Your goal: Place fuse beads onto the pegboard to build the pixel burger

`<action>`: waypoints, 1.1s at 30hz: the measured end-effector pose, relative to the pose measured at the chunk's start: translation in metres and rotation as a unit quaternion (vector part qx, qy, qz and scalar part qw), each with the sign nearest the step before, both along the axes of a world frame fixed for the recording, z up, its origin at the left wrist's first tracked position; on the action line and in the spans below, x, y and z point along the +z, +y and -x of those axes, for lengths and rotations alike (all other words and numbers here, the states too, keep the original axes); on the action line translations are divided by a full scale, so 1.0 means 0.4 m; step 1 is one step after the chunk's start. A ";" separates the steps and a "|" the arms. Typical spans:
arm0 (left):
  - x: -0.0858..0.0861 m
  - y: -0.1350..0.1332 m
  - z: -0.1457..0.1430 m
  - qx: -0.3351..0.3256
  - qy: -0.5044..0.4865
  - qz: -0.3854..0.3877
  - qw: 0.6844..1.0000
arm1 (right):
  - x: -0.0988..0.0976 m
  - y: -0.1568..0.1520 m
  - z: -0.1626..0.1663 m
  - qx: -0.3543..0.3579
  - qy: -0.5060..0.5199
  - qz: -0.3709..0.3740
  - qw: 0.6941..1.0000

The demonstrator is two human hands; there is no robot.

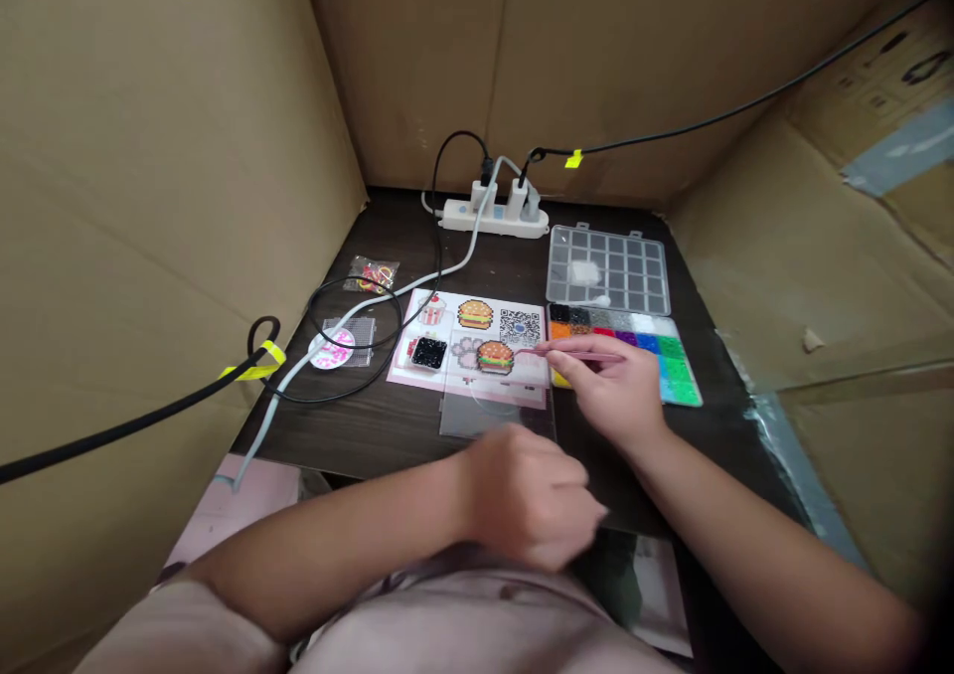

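My right hand (615, 388) is closed in a pinch on pink tweezers (570, 354), whose tip points left at a bead hamburger (495, 357) on a clear pegboard (488, 396). The pegboard lies over a pink pattern sheet (469, 331) showing a burger, a cupcake and a QR code. My left hand (533, 495) is curled into a loose fist near the table's front edge, just below the pegboard; what it holds, if anything, is hidden. A bead box (675, 361) with coloured compartments lies under and beside my right hand.
The bead box's clear lid (607, 268) lies open behind it. A white power strip (492, 215) with plugs sits at the back. Black and white cables (350, 341) loop across the left of the dark table, near a small bag (371, 274) and a round pink sticker (332, 348). Cardboard walls surround the table.
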State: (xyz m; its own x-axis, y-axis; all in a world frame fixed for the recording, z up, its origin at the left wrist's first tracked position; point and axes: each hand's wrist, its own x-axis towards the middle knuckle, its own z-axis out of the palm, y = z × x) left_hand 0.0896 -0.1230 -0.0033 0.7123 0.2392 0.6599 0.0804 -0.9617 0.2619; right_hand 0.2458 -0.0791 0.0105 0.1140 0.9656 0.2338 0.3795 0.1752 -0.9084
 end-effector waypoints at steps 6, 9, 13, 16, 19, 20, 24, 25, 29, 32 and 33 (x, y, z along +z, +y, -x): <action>0.023 0.008 -0.123 -0.243 0.288 0.030 0.926 | -0.016 0.025 0.040 0.034 0.022 0.038 0.998; 0.019 0.039 -0.110 -0.258 0.326 0.021 0.909 | -0.026 0.022 0.039 0.030 0.016 0.045 0.998; -0.008 0.071 -0.071 -0.231 0.268 -0.004 0.935 | -0.026 0.021 0.034 0.024 0.016 0.040 0.999; -0.036 0.072 -0.059 -0.241 0.224 -0.020 0.944 | -0.028 0.022 0.037 0.025 0.023 0.046 0.998; -0.061 0.054 -0.062 -0.264 0.206 -0.025 0.942 | -0.036 0.020 0.046 0.043 0.011 0.054 0.998; -0.068 0.047 -0.065 -0.269 0.205 -0.024 0.941 | -0.039 0.019 0.049 0.049 0.003 0.054 0.997; -0.087 0.032 -0.079 -0.283 0.208 -0.003 0.936 | -0.054 0.017 0.056 0.065 -0.035 0.036 0.997; -0.089 0.033 -0.083 -0.285 0.208 0.005 0.936 | -0.057 0.017 0.055 0.067 -0.043 0.029 0.996; -0.093 0.043 -0.092 -0.294 0.210 0.048 0.931 | -0.061 0.018 0.051 0.073 -0.064 0.026 0.995; -0.093 0.050 -0.095 -0.313 0.223 0.075 0.920 | -0.061 0.018 0.048 0.074 -0.060 0.036 0.995; -0.092 0.051 -0.096 -0.318 0.224 0.078 0.918 | -0.061 0.017 0.047 0.075 -0.058 0.037 0.995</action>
State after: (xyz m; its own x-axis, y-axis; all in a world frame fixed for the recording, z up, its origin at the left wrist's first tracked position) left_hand 0.1280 -0.1026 -0.0402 0.9323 -0.2519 0.2595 -0.3506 -0.8053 0.4781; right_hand 0.2268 -0.0721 -0.0138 -0.0563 0.9849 0.1637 0.4579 0.1712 -0.8724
